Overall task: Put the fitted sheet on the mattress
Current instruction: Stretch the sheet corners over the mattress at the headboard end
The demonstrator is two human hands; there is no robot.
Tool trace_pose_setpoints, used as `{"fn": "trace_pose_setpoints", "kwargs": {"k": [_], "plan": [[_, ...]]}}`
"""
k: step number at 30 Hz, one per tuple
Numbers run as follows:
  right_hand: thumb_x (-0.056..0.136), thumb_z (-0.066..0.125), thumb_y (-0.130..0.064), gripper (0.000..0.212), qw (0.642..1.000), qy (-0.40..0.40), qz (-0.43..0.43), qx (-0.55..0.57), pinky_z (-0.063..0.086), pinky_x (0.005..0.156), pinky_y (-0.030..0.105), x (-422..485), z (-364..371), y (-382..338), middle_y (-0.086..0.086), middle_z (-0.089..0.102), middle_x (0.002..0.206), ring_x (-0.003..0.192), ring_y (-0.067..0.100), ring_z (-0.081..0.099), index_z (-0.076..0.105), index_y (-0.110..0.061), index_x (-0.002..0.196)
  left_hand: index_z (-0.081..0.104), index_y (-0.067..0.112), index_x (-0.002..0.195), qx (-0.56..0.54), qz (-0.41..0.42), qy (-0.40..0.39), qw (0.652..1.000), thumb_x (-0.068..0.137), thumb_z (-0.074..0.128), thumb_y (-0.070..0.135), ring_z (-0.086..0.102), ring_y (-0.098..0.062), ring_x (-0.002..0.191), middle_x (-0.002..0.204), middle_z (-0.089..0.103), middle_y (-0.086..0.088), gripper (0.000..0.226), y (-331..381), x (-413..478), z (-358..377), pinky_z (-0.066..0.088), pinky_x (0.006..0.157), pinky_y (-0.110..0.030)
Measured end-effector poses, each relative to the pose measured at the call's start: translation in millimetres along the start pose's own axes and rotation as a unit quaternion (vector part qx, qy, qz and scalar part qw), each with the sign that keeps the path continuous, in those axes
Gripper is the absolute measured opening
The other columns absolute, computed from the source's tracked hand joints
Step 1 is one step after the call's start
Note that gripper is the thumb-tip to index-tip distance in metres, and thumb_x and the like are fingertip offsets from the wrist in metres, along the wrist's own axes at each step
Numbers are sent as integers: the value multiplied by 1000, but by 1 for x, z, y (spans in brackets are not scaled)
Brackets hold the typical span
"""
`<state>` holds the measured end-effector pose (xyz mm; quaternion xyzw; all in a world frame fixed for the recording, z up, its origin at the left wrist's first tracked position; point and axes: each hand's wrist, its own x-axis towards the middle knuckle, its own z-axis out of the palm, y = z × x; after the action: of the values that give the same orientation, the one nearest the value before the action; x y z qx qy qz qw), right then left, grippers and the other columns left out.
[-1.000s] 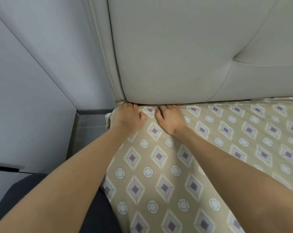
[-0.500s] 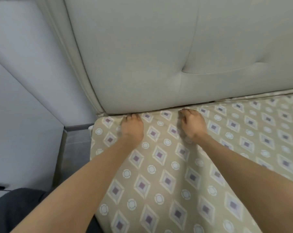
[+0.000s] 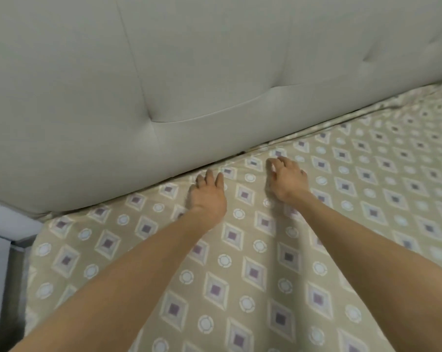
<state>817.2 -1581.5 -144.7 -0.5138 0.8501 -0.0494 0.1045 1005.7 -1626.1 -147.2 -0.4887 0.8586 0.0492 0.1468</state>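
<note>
Left grip (image 3: 208,196) and right grip (image 3: 288,181) are sitting further right along the headboard (image 3: 215,72) now. Fitted sheet (image 3: 240,275), beige with diamonds and circles, is lying flat up against it. Left grip is pressing down, fingers straight. Right grip is touching it with bent fingers, can't tell if pinching. Open sheet is stretching rightward.

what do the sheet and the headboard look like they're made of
Sheet: thin woven cloth, probably cotton or a blend, matte, printed with diamonds and circles; it creases softly along its far edge.
Headboard: padded, covered in pale grey-beige fabric or perhaps faux leather, matte; stitched seams and tufted dimples show the padding.
</note>
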Motion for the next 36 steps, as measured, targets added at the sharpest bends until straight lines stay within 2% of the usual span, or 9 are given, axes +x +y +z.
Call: {"fn": "trace_pose_setpoints", "kwargs": {"k": [4, 7, 9, 12, 21, 27, 29, 32, 36], "plan": [[97, 40, -20, 40, 999, 27, 9, 26, 36, 102, 44, 29, -12, 22, 5, 37, 146, 130, 29, 37, 43, -16, 137, -2, 24, 153, 13, 42, 16, 999, 101, 24, 32, 10, -37, 146, 161, -1, -10, 58, 25, 26, -7, 22, 114, -50], [99, 33, -22, 38, 999, 41, 27, 18, 37, 102, 43, 53, -18, 34, 10, 41, 144, 128, 32, 38, 48, -9, 131, -2, 28, 152, 61, 60, 8, 996, 102, 22, 36, 23, -44, 140, 159, 6, -17, 56, 43, 44, -16, 33, 106, -53], [99, 30, -25, 42, 999, 18, 27, -12, 32, 108, 43, 67, -17, 42, 9, 37, 148, 134, 31, 33, 44, -10, 136, 1, 28, 153, 83, 69, 12, 994, 102, 22, 39, 35, -42, 132, 157, 14, -20, 55, 50, 56, -24, 40, 101, -48], [100, 24, -30, 47, 1000, -13, 24, -15, 16, 115, 53, 82, -9, 48, 5, 28, 153, 143, 28, 18, 35, -14, 143, 6, 24, 153, 88, 88, 41, 991, 102, 22, 42, 39, -33, 129, 153, 24, -15, 56, 55, 68, -31, 39, 98, -41], [93, 15, -39, 57, 992, -34, 60, -106, 1, 115, 61, 131, 2, 48, 9, 46, 142, 137, 30, 29, 54, -17, 129, 20, 18, 150, -89, 33, 34, 995, 96, 29, 50, 41, -34, 130, 145, 39, -18, 63, 75, 110, -17, 32, 105, -42], [90, 16, -42, 62, 983, -60, 73, -157, 9, 114, 56, 155, 1, 51, 9, 49, 142, 134, 28, 39, 55, -16, 132, 41, 18, 140, -174, -12, -16, 985, 89, 23, 67, 38, -29, 137, 146, 44, -10, 74, 78, 140, -19, 30, 111, -40], [90, 17, -44, 61, 983, -71, 62, -155, 10, 116, 52, 161, 1, 53, 7, 44, 147, 139, 27, 34, 47, -21, 138, 45, 16, 138, -198, -23, -14, 980, 86, 24, 71, 37, -29, 137, 146, 44, -8, 78, 78, 149, -15, 29, 113, -40], [89, 22, -50, 65, 986, -98, 38, -128, 3, 118, 50, 177, 6, 56, -3, 19, 159, 148, 25, 12, 21, -31, 150, 47, 14, 137, -240, -46, -12, 970, 80, 26, 77, 37, -30, 137, 147, 43, -9, 87, 77, 158, -10, 29, 114, -39], [79, 29, -48, 66, 986, -118, 24, -114, 14, 118, 46, 194, 10, 59, -6, 27, 156, 146, 24, 20, 31, -34, 144, 47, 14, 138, -251, -47, -8, 967, 79, 23, 79, 37, -29, 137, 147, 43, -8, 91, 75, 161, -6, 30, 112, -38]]}}
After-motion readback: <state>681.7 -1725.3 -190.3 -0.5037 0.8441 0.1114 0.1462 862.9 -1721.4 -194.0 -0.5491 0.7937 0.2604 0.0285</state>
